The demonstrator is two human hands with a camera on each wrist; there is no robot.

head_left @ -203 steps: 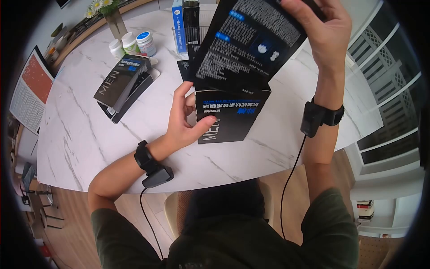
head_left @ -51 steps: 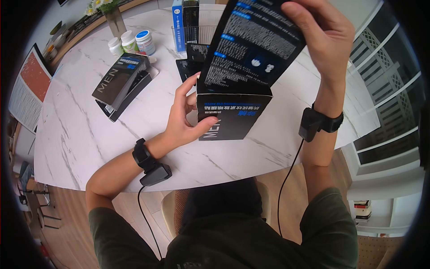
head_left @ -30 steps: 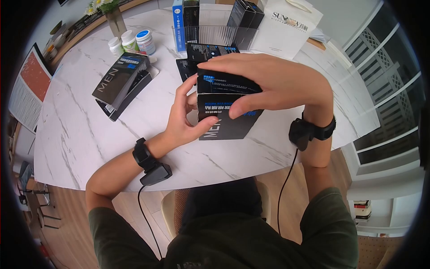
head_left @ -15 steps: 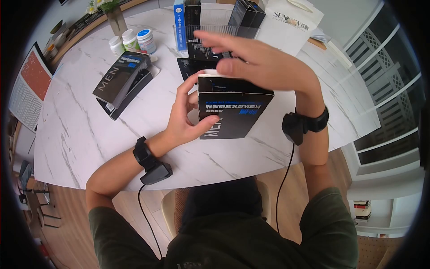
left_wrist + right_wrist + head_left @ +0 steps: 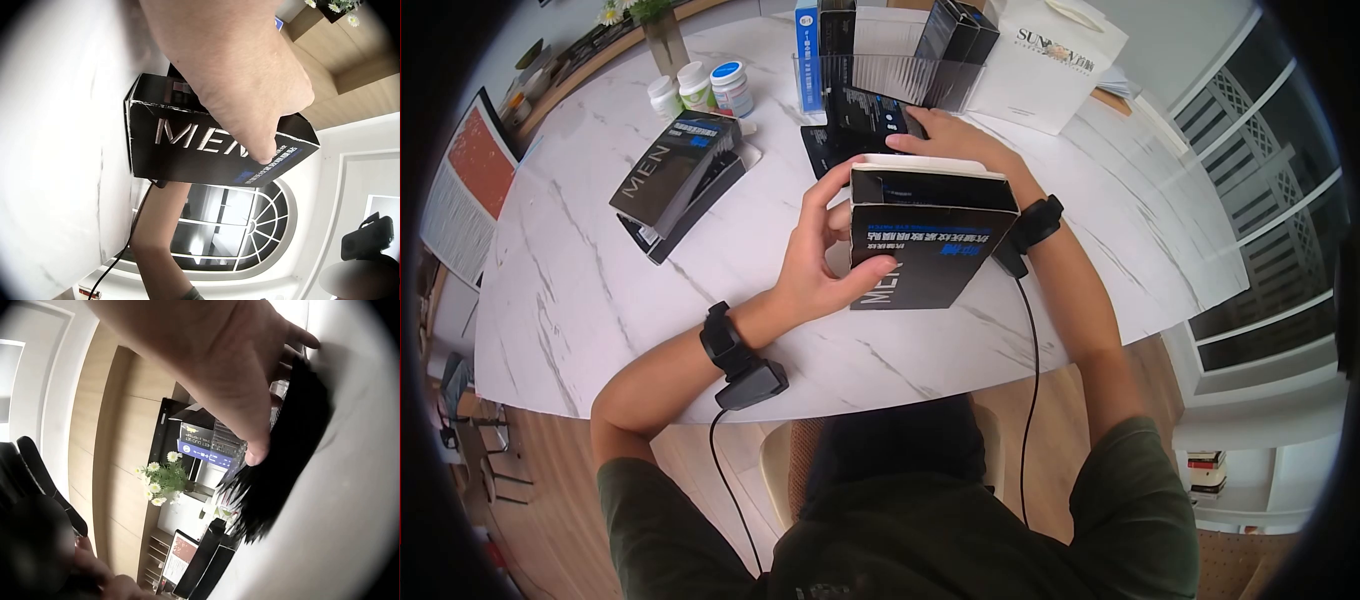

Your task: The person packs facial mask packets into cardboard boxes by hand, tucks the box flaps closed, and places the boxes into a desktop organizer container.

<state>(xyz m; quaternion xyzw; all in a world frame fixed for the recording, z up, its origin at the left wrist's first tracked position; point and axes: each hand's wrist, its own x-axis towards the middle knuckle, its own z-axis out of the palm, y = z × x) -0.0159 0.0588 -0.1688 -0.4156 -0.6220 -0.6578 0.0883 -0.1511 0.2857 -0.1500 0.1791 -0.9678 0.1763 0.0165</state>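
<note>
A black MEN box (image 5: pixel 930 250) stands upright on the table, its top open with a pale edge at the back. My left hand (image 5: pixel 815 265) grips its left side, the thumb on the printed face; in the left wrist view that hand (image 5: pixel 244 81) covers part of the box (image 5: pixel 194 147). Behind the box, my right hand (image 5: pixel 975 145) touches the right end of some black packets (image 5: pixel 870 115) with its fingers extended. Up close in the right wrist view, the thumb of my right hand (image 5: pixel 231 375) rests at the dark packets' edge (image 5: pixel 287 437).
Another MEN box (image 5: pixel 665 180) lies half open at the left, near several white bottles (image 5: pixel 730 90) and a flower vase (image 5: pixel 664 45). A clear holder (image 5: pixel 960 85) with boxes stands at the back beside a white paper bag (image 5: pixel 1045 70). The marble table (image 5: pixel 800 370) curves towards me.
The large black packet held up earlier has gone down at the box top. My right hand has left the box and moved back to the packets behind. My left hand keeps its grip.
</note>
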